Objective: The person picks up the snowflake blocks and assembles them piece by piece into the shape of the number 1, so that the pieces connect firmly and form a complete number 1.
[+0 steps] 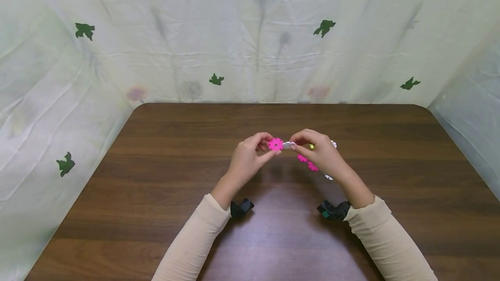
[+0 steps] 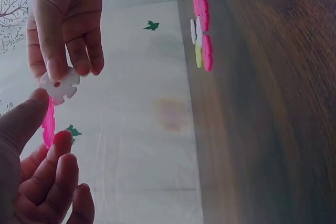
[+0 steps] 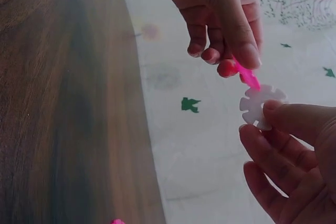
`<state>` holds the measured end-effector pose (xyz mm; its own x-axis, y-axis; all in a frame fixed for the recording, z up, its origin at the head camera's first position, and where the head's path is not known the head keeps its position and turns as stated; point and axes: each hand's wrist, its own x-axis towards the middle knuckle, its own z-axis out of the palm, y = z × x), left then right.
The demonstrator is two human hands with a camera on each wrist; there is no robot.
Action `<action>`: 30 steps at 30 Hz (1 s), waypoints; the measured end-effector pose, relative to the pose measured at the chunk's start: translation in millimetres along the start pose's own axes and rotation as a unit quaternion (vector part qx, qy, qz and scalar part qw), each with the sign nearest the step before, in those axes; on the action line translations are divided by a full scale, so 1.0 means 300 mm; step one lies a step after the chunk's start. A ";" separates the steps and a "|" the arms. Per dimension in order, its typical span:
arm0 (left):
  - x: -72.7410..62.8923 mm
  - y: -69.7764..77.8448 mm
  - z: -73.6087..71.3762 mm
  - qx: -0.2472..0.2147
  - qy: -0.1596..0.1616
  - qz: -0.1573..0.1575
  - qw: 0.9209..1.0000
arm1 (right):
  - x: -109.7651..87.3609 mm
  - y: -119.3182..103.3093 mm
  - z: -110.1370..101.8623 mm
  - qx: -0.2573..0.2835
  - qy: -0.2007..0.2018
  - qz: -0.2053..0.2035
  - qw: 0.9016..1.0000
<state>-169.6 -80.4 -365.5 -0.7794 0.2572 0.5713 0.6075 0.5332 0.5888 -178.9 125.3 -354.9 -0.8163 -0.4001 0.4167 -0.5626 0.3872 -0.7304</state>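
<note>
Pinched in the left hand (image 1: 247, 155) we see a pink disc (image 1: 275, 140), touching the white disc (image 3: 254, 107) the right hand (image 1: 321, 151) pinches above the table (image 1: 168, 159). Whether they interlock, we can't quite tell.

The pink disc (image 1: 275, 148) is a flat, bright round with a notched rim and a small hole at its centre. It stands upright, its face towards the person, pinched by the left hand (image 1: 248, 153). Right up against it is the white disc (image 1: 288, 145), cut with the same rim of notches and likewise holed in the middle; it lies nearly flat, crosswise to the pink one, pinched by the right hand (image 1: 319, 153). Their rims touch; how deep the notches engage, I can't make out. Both are up above the table (image 1: 164, 164), roughly midway between its left and right edges.
</note>
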 end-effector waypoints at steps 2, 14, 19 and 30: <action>0.000 -0.002 0.005 -0.038 0.000 -0.004 0.999 | -0.001 -0.003 0.002 0.002 0.002 -0.002 1.000; 0.009 0.082 -0.019 -0.313 -0.003 -0.139 0.940 | -0.006 -0.014 0.017 -0.004 0.062 -0.061 0.996; 0.009 0.098 -0.018 -0.329 0.003 -0.148 0.932 | -0.008 -0.018 0.021 -0.005 0.073 -0.080 0.994; -0.010 0.053 0.027 -0.344 0.007 -0.157 0.926 | -0.015 -0.107 0.020 0.007 0.058 -0.085 0.995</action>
<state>-159.0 -66.1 -362.5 -0.9351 0.1639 0.3141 0.3081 -0.0617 0.9494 -156.4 109.8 -336.6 -0.7191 -0.3597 0.5946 -0.6932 0.3100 -0.6507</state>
